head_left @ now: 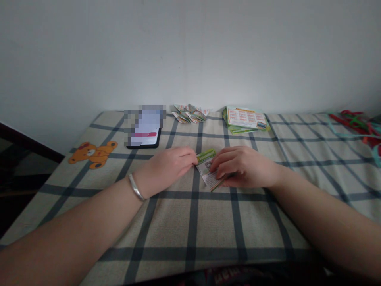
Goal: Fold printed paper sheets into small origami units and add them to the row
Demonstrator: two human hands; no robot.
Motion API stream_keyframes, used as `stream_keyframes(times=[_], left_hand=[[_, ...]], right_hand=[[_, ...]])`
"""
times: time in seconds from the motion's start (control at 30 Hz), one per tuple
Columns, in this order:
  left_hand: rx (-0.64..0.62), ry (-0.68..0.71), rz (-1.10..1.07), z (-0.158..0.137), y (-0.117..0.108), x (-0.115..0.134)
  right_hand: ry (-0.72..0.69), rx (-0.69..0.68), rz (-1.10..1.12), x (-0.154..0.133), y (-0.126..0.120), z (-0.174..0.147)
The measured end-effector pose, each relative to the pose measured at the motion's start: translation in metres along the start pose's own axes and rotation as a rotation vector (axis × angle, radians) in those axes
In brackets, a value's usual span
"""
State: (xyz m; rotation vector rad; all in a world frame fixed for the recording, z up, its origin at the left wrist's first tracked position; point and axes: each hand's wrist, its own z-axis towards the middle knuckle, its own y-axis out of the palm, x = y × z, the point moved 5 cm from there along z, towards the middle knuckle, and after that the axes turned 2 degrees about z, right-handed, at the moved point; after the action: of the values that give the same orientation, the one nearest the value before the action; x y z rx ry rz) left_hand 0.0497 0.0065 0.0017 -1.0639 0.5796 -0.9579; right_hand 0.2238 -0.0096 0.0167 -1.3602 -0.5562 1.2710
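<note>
Between my hands, just above or on the checked cloth, is a printed green-and-white paper card with a small square code on it; it looks folded. The fingertips of my left hand, which has a silver bangle at the wrist, pinch the card's left corner. My right hand curls its fingers over the card's right side, thumb underneath near the lower edge. Part of the card is hidden behind the right fingers.
A phone with a lit screen lies back left. Several folded paper pieces sit by the wall, and a stack of printed cards lies right of them. Red and green ribbons are far right. A bear figure marks the cloth.
</note>
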Motion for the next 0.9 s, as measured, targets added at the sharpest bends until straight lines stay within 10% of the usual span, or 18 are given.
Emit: stream_keyframes(times=[0.6,0.9], left_hand=[[-0.095,0.008,0.064,-0.002,-0.002,0.012],[-0.067,-0.146,-0.045,0.000,-0.004,0.006]], right_hand=[[0.262,-0.047,0.231,0.012,-0.009,-0.004],[0.453,0.054,-0.111,0.028,0.009,0.005]])
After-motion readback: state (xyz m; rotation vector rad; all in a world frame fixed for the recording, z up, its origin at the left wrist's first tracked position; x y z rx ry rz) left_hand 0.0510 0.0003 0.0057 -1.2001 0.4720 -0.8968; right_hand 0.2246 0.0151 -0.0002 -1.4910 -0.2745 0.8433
